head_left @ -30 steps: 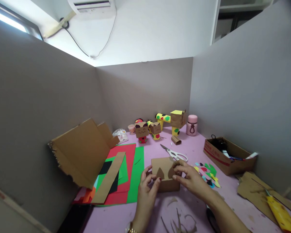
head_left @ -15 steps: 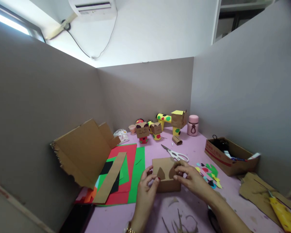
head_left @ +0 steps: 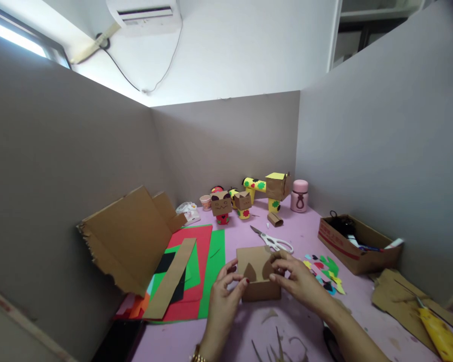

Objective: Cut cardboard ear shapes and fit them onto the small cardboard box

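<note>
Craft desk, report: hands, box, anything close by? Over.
Left hand at left of cardboard box, right hand at its right. Brown ear-shaped pieces between them. White-handled scissors just beyond the box.

The box (head_left: 261,291) is brown, the table (head_left: 236,339) lilac, the bottle (head_left: 299,197) pink.
</note>
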The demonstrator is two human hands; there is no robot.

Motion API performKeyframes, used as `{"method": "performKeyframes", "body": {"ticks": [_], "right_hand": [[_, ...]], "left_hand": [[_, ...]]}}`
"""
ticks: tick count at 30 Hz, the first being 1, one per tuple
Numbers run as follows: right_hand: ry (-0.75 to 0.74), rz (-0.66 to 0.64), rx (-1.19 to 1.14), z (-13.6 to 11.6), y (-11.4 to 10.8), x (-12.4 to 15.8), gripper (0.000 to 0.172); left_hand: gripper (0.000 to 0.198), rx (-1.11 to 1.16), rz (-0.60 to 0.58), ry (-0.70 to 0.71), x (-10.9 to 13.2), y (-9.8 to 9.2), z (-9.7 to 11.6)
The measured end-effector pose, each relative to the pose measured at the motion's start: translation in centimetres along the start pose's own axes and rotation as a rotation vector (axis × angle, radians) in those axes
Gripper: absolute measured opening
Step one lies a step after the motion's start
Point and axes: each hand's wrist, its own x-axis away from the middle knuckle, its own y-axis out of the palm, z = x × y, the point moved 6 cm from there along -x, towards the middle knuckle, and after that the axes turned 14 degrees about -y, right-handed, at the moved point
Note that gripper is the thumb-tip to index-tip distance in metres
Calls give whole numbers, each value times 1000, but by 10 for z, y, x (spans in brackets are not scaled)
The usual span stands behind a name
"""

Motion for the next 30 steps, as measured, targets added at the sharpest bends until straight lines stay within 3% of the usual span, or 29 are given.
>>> {"method": "performKeyframes", "body": {"ticks": [18, 30], "right_hand": [[-49, 35, 60, 10, 3, -2, 12], [-100, -148, 265, 5, 5, -4, 22]], "left_hand": [[20, 99, -6, -32, 2, 6, -11], [18, 110, 18, -23, 3, 3, -2]]}}
